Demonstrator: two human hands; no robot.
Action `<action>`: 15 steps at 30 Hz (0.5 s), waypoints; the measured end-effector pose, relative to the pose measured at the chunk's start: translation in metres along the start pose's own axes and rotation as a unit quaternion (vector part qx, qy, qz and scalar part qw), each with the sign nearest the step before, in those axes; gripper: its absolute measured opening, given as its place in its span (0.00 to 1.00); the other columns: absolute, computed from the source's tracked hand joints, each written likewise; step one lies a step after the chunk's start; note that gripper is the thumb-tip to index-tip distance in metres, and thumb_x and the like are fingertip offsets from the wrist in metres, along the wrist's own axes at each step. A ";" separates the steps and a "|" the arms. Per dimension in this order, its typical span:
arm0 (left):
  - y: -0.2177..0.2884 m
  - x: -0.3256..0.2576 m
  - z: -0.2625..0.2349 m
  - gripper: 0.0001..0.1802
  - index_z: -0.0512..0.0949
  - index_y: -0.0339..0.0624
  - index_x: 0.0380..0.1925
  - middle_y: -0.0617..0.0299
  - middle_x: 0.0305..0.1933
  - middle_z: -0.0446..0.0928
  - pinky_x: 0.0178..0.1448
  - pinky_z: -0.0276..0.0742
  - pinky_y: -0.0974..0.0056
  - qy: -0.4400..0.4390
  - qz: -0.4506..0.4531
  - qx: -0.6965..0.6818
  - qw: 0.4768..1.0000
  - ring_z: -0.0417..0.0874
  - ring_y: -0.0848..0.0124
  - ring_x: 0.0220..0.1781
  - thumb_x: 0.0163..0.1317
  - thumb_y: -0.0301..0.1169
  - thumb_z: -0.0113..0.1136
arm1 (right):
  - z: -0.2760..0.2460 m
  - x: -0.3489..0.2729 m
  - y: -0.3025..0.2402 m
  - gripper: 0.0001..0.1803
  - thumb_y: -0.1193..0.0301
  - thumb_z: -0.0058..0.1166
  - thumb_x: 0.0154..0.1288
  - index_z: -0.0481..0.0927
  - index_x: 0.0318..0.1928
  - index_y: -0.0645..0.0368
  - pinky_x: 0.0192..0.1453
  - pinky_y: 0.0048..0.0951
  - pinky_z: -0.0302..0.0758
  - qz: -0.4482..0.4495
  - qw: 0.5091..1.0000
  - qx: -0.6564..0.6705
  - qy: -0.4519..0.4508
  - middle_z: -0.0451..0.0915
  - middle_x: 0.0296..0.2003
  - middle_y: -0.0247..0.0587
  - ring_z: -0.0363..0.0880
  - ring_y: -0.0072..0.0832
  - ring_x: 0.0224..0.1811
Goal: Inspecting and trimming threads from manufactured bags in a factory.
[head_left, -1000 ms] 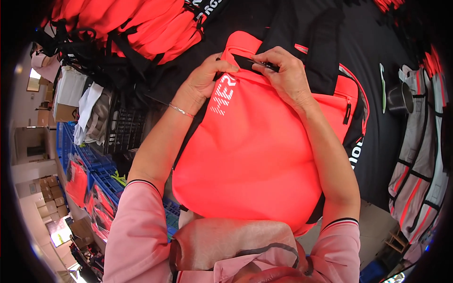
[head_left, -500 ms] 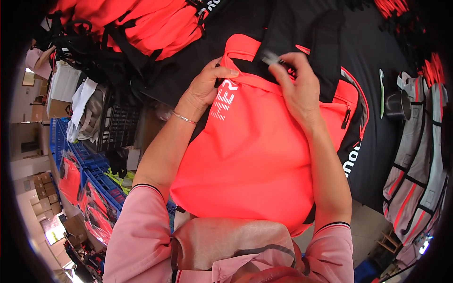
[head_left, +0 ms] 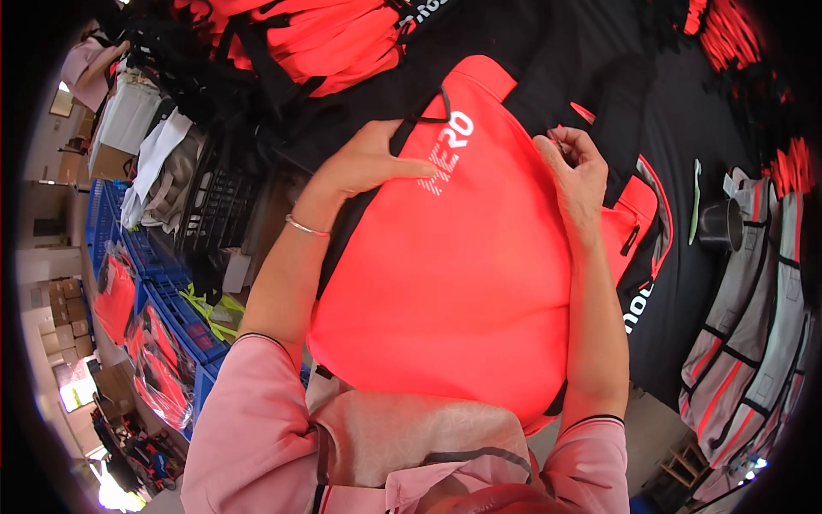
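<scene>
Since a moment ago the right hand [head_left: 575,176] has let go of the black zip pull it was pinching near the bag's top and drawn back to the right edge, fingers curled loosely, grasping nothing I can make out. The left hand [head_left: 370,163] has flattened, released and open, palm pressing the orange bag [head_left: 454,291] beside its white lettering; the zip work looks finished and smoothing begun. The bag lies under both hands, propped between the person's lap and the black-covered worktop [head_left: 685,128]. Below and left of the left hand, blue crates [head_left: 175,321] hold bagged orange goods [head_left: 158,368].
</scene>
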State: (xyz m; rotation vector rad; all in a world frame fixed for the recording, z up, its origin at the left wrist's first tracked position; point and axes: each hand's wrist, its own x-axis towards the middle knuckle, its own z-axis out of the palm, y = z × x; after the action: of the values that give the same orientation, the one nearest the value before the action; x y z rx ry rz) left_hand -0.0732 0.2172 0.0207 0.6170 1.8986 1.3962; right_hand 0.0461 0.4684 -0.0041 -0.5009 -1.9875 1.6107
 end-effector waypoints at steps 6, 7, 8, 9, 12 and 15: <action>0.002 -0.009 0.043 0.30 0.70 0.24 0.51 0.38 0.51 0.74 0.57 0.76 0.56 0.223 0.113 0.370 0.895 0.78 0.47 0.54 0.51 0.28 0.69 | 0.026 0.001 -0.045 0.19 0.62 0.73 0.55 0.80 0.32 0.64 0.27 0.22 0.69 0.000 1.000 0.016 -0.004 0.75 0.20 0.26 0.69 0.14 0.22; 0.002 -0.009 0.049 0.26 0.69 0.25 0.48 0.41 0.48 0.74 0.53 0.78 0.54 0.221 0.133 0.393 0.883 0.79 0.47 0.51 0.52 0.27 0.67 | 0.038 0.000 -0.057 0.21 0.59 0.74 0.53 0.79 0.32 0.64 0.28 0.25 0.72 -0.009 0.997 -0.063 -0.053 0.76 0.20 0.30 0.73 0.18 0.22; 0.002 -0.012 0.058 0.19 0.67 0.29 0.43 0.45 0.45 0.71 0.50 0.77 0.53 0.238 0.171 0.404 0.866 0.77 0.48 0.50 0.53 0.23 0.62 | 0.054 -0.003 -0.068 0.26 0.55 0.74 0.50 0.78 0.33 0.65 0.30 0.29 0.74 -0.023 0.984 -0.176 -0.034 0.78 0.21 0.36 0.77 0.26 0.23; 0.002 -0.014 0.063 0.19 0.67 0.29 0.43 0.45 0.45 0.71 0.50 0.77 0.53 0.239 0.171 0.401 0.867 0.77 0.48 0.50 0.53 0.23 0.62 | 0.069 -0.005 -0.078 0.30 0.52 0.75 0.48 0.77 0.35 0.66 0.32 0.34 0.76 -0.037 0.957 -0.287 -0.015 0.79 0.21 0.42 0.81 0.35 0.24; -0.006 -0.017 0.068 0.23 0.69 0.29 0.51 0.46 0.49 0.72 0.53 0.76 0.55 0.205 0.156 0.471 0.844 0.75 0.49 0.52 0.56 0.27 0.61 | 0.077 -0.007 -0.085 0.31 0.52 0.72 0.50 0.73 0.37 0.66 0.37 0.40 0.78 0.009 0.947 -0.317 -0.042 0.80 0.23 0.51 0.83 0.47 0.29; -0.004 -0.032 0.052 0.35 0.67 0.35 0.63 0.44 0.59 0.69 0.59 0.73 0.55 0.195 0.248 0.451 0.835 0.73 0.49 0.56 0.55 0.32 0.65 | 0.061 -0.013 -0.066 0.23 0.61 0.68 0.54 0.71 0.37 0.65 0.32 0.36 0.75 0.024 0.958 -0.281 -0.047 0.78 0.21 0.45 0.80 0.37 0.24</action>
State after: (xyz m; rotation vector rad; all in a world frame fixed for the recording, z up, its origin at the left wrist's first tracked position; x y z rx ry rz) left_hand -0.0127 0.2254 0.0151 1.4407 2.8838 0.8388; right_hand 0.0218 0.3986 0.0492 -0.6914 -2.5263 1.0884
